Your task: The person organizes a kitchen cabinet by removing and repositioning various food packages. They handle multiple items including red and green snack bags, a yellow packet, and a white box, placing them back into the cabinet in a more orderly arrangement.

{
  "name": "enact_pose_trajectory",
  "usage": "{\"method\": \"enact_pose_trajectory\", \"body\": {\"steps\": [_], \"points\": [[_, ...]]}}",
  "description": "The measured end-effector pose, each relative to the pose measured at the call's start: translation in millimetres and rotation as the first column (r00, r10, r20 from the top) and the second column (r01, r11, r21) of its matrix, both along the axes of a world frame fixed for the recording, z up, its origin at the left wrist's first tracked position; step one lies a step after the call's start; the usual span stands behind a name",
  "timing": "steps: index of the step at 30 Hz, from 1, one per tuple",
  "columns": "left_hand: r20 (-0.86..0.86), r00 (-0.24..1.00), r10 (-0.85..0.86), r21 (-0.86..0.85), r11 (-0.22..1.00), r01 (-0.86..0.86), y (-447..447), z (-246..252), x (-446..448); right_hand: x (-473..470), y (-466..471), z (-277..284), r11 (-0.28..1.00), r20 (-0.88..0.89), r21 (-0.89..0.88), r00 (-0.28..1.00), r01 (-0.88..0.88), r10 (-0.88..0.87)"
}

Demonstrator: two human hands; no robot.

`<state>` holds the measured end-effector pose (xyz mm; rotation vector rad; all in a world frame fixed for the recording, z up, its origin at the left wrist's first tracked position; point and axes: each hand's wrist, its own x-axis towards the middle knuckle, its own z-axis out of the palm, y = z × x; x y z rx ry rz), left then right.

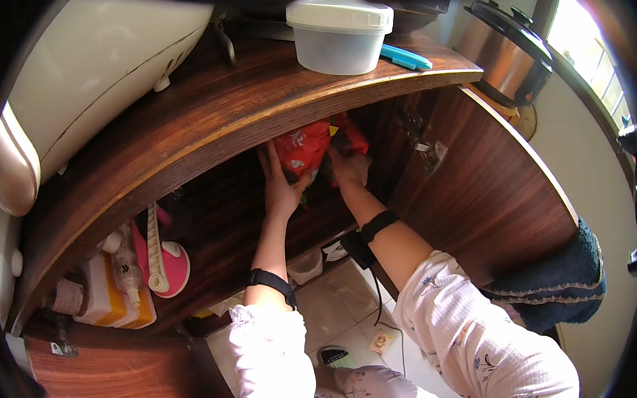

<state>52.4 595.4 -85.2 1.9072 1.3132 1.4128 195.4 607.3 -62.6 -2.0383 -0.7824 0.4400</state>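
Inside a dark wooden cabinet, a red plastic packet [306, 145] with printing on it is gripped by my left hand [281, 185], thumb on its lower part and fingers along its left side. Close on the right, my right hand [349, 167] is closed around the edge of red packaging [354, 135]; whether this is the same packet or another one, I cannot tell. The cabinet's top edge partly hides the packaging, and shade covers the fingertips of my right hand.
Above stands a lidded plastic tub [340, 41] beside a turquoise clip [405, 56]. Open cabinet doors [490, 184] flank the opening, the right one with a dark towel [555, 284] over it. Bottles [124, 263] and a pink-and-white object [168, 261] occupy the left shelf. A cooker [505, 54] stands far right.
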Motion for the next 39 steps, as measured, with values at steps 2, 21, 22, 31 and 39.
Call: {"method": "enact_pose_trajectory", "body": {"steps": [2, 21, 22, 31, 39], "points": [[0.031, 1.000, -0.003, -0.013, 1.000, 0.004, -1, -4, -2, 4, -9, -5, 0.996, 0.154, 0.041, 0.985, -0.081, 0.074], [0.093, 0.993, -0.067, 0.109, 0.992, 0.056, 15, -35, 66, 50, -266, 29, 0.640, 0.215, 0.670, 0.924, -0.376, 0.318], [0.235, 0.971, -0.044, -0.031, 0.998, 0.052, 13, -35, 58, 48, -253, 30, 0.615, 0.293, 0.682, 0.919, -0.395, 0.265], [0.578, 0.778, 0.247, -0.322, 0.945, -0.060, -28, -24, -18, -39, -58, -22, 0.694, 0.431, 0.559, 0.874, -0.454, 0.224], [0.618, 0.787, -0.001, -0.296, 0.926, 0.234, -27, -6, -2, -39, -56, -28, 0.783, 0.525, 0.383, 0.813, -0.490, 0.252]]}}
